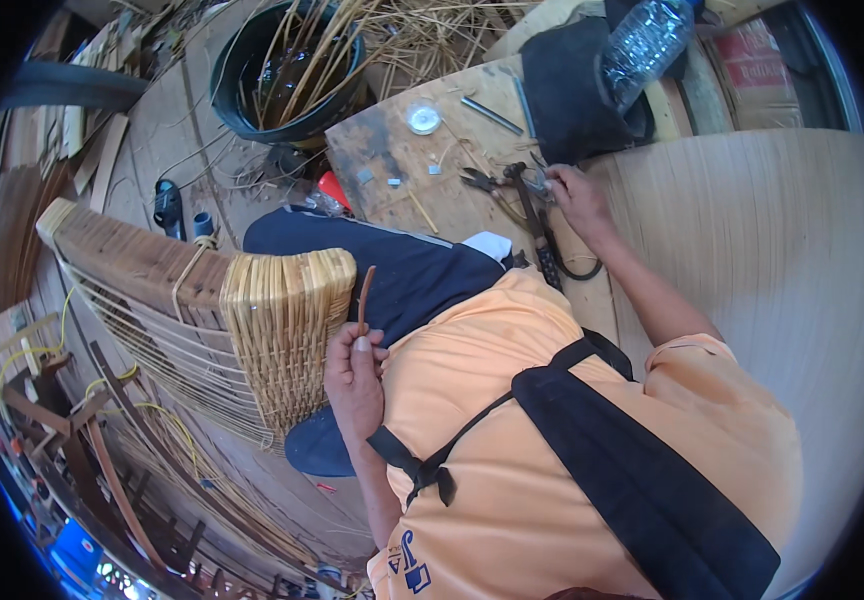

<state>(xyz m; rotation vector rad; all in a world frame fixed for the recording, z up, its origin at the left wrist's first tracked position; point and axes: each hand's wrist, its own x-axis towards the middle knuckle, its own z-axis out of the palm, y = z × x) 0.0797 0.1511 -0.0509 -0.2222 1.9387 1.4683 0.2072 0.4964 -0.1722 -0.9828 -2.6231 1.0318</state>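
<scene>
My left hand is closed round a short, thin brown strip that sticks up from the fingers. Just left of it lies a wooden frame with cords strung along it, its near end wrapped and woven in pale rattan. Over at the work board, my right hand has its fingers drawn together by some grey metal handles; what they grip is too small to make out. Beside those fingers lie a hammer and dark-jawed pliers.
The wooden board also carries a small round container, a thin rod and small metal bits. Behind it stands a dark bucket with rattan strands. A plastic bottle rests on black cloth. A sandal lies on the planks.
</scene>
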